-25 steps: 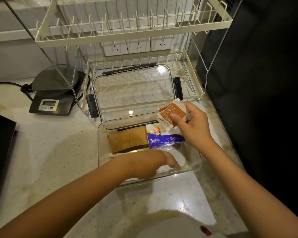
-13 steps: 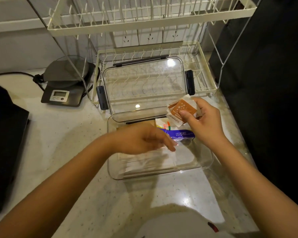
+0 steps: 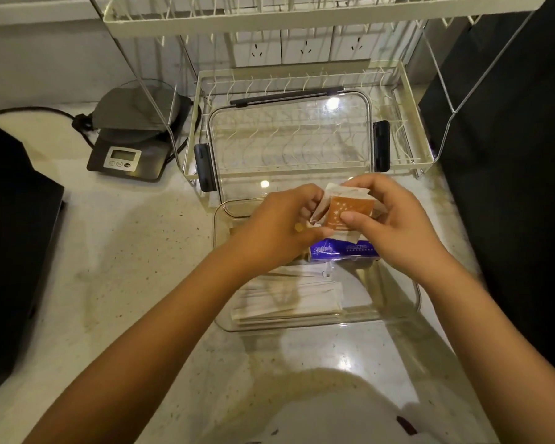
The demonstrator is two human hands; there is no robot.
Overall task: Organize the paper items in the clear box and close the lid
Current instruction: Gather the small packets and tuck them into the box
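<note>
The clear box sits open on the counter, its lid tipped back against the rack behind. Inside, white paper sleeves lie flat near the front and a purple tissue pack lies behind them. Small orange-and-white packets, perhaps several, are held above the box

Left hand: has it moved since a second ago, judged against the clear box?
Yes. The left hand was down inside the clear box near its front wall; it now sits up by the back rim, meeting the right hand on the orange packets.
</note>
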